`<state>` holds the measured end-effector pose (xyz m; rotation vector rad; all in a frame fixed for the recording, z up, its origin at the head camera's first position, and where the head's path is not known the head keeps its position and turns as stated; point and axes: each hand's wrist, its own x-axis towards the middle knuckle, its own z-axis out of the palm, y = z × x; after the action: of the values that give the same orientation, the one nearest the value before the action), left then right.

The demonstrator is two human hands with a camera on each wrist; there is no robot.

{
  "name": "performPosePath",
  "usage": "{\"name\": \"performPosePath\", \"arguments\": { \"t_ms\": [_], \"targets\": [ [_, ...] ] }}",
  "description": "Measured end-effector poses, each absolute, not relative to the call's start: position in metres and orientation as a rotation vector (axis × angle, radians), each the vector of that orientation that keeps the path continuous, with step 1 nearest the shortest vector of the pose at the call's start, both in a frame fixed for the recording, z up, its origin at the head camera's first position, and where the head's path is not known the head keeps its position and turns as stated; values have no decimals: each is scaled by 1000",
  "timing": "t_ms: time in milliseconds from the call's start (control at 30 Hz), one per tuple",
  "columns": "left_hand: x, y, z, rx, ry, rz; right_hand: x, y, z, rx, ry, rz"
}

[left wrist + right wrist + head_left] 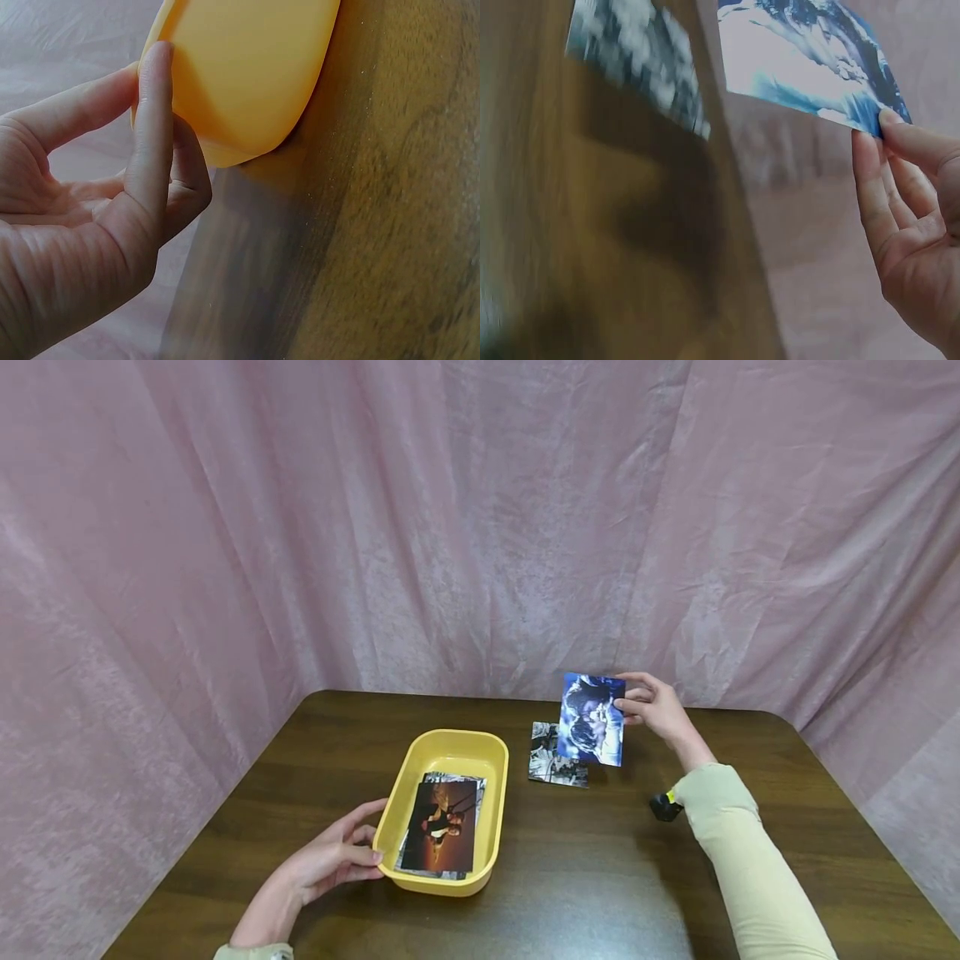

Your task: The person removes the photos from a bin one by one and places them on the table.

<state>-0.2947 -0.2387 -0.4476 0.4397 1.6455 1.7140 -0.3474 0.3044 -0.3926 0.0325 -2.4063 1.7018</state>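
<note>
My right hand (pixel 654 706) pinches a blue-toned photo (pixel 592 718) by its right edge, thumb in front, and holds it up off the table. Behind and below it a black-and-white photo (pixel 551 764) lies on the wood, partly covered by the blue one in the head view. With thumb and fingers my left hand (pixel 333 856) grips the near left rim of a yellow plastic tray (pixel 498 827). In the tray, a photo with an orange-brown sunset (pixel 442 827) lies on top of other pictures, whose edges show around it. The left wrist view shows the pinch on the rim (pixel 154 34).
A small black and yellow object (pixel 665 806) sits on the brown wooden table (pixel 577 885), beside the right sleeve (pixel 738 852). Pink curtains (pixel 480 527) hang right behind the table's far edge and along both sides.
</note>
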Motion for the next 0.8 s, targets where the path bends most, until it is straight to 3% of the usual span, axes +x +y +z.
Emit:
{"name": "performPosePath", "arguments": {
  "t_ms": [433, 800],
  "targets": [
    [-293, -238, -449, 431, 1648, 1719, -332, 362, -430, -109, -2536, 1641],
    [-291, -237, -449, 425, 1645, 1723, -331, 360, -454, -183, -2693, 1382]
  ]
}}
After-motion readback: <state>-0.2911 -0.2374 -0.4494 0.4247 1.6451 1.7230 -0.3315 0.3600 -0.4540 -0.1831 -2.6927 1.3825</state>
